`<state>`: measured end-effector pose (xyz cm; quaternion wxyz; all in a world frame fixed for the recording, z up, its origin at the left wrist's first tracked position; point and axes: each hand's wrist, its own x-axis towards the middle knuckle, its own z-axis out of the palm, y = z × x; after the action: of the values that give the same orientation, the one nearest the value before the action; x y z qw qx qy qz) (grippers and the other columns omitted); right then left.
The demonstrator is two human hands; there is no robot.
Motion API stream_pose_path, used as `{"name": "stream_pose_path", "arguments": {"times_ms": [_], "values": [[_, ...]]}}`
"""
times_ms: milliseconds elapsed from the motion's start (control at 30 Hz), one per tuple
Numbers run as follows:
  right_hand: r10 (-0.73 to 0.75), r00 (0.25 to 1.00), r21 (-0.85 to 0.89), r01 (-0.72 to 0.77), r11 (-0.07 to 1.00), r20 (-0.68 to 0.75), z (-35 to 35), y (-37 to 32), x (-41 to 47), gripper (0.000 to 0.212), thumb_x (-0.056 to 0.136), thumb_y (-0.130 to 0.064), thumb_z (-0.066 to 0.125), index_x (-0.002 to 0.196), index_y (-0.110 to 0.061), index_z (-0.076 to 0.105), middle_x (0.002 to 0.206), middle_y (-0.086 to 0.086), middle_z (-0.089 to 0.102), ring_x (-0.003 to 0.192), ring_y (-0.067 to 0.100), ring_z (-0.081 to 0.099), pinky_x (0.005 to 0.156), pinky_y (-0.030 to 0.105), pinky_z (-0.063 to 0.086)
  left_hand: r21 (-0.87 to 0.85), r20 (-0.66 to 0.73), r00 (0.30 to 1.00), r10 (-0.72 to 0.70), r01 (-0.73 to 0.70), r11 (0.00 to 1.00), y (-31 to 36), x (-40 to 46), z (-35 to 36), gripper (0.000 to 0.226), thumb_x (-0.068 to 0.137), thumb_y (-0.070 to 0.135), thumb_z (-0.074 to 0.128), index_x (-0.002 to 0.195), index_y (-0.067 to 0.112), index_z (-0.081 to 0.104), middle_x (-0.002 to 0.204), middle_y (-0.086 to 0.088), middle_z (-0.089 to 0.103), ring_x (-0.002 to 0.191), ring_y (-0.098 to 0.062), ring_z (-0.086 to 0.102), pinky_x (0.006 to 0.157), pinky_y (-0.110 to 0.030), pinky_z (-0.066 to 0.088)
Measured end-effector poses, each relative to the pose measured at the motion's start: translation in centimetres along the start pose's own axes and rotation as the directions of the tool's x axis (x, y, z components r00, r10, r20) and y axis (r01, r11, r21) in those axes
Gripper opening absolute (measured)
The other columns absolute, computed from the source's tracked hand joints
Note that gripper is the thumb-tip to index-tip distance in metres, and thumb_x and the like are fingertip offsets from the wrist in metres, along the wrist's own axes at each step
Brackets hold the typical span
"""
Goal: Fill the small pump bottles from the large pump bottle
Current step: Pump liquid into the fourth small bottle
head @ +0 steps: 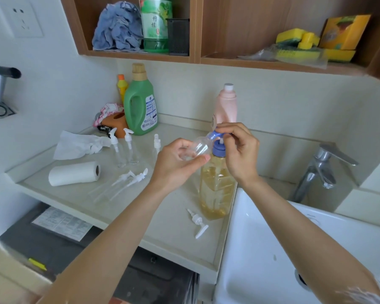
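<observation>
- Your left hand (180,160) grips a small clear bottle (199,148), tilted on its side, with its open mouth brought up to the blue spout of the large pump bottle (216,185). If the mouth sits even slightly off the spout, the amber liquid will run down the outside and onto the table (173,233).
- Your right hand (237,148) has its fingers curled round the blue pump head (217,135). A hard, fast press could send out more than the narrow neck takes in, so it may splash back.
- The large pump bottle stands at the very edge of the table, right beside the sink (272,249). Neither hand holds its body (only the pump head is held), so a sideways push while pumping could tip it towards the basin.
- Liquid on your fingers would make the small bottle slippery, and it looks thin-walled, so squeezing harder may deform it and shift the mouth.
- A loose white pump top (199,223) lies just in front of the large bottle. A spill there would foul it before it goes back on.
- Three more small bottles (130,150) stand farther back with their pumps on, and two lie on the table (121,185); your forearm could knock them over when you reach across.
</observation>
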<state>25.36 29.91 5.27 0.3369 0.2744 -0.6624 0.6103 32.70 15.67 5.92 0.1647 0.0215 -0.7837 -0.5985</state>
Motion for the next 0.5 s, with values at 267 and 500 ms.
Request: {"name": "stream_pose_path", "arguments": {"times_ms": [267,500], "values": [[-0.066,0.998,-0.081,0.068,0.994,0.023,0.0,1.2,-1.1,0.027,0.074,-0.003,0.044,0.079,-0.004,0.07,0.085,0.0,0.065,0.086,0.013,0.062,0.08,0.018,0.045,0.05,0.012,0.997,-0.074,0.074,0.996,-1.0,0.2,0.5,0.034,0.064,0.032,0.078,0.089,0.025,0.055,0.078,0.004,0.066,0.054,-0.012,0.056,0.046,-0.023,0.035],[-0.06,0.993,-0.114,0.072,0.991,0.105,-0.9,-0.2,0.1,0.03,0.075,-0.009,0.044,0.083,-0.005,0.073,0.089,-0.002,0.065,0.088,0.015,0.064,0.081,0.029,0.051,0.036,0.01,0.998,-0.06,0.059,0.998,-0.1,-0.2,0.3,0.038,0.063,0.028,0.077,0.089,0.03,0.049,0.096,0.003,0.067,0.06,-0.01,0.054,0.05,-0.024,0.036]]}}
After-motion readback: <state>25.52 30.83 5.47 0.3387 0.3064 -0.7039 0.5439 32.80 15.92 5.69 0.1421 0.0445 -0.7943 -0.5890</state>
